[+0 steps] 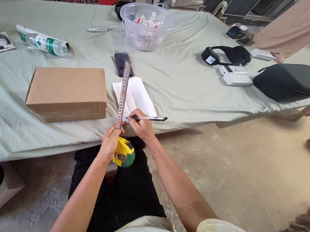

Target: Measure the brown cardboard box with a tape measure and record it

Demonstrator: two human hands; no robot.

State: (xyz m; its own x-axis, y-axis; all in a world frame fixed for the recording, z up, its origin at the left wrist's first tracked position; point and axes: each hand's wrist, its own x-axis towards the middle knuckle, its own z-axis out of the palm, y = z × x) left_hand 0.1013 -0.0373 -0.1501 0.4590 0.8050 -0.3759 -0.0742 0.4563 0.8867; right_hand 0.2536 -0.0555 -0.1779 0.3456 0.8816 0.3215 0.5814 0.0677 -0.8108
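Note:
My left hand point(110, 143) is closed on a tape measure point(124, 152) with a yellow and green case, at the front edge of the table. Its pulled-out blade runs up and away, over a sheet of paper point(139, 94) and toward a dark phone point(122, 65). Between the fingers of my right hand point(141, 127) is a pen point(155, 119), its tip end down at the lower part of the paper. Handwriting fills the paper's left strip; the right part looks blank. Left of the paper sits a closed cardboard box point(68, 91).
A clear plastic tub point(140, 34) with wrapped items stands behind the phone. Water bottles point(44, 44) lie at the back left. On the right are a black headset point(226, 55), small white boxes point(235, 75) and a dark grey case point(291, 81). The table's edge runs before my lap.

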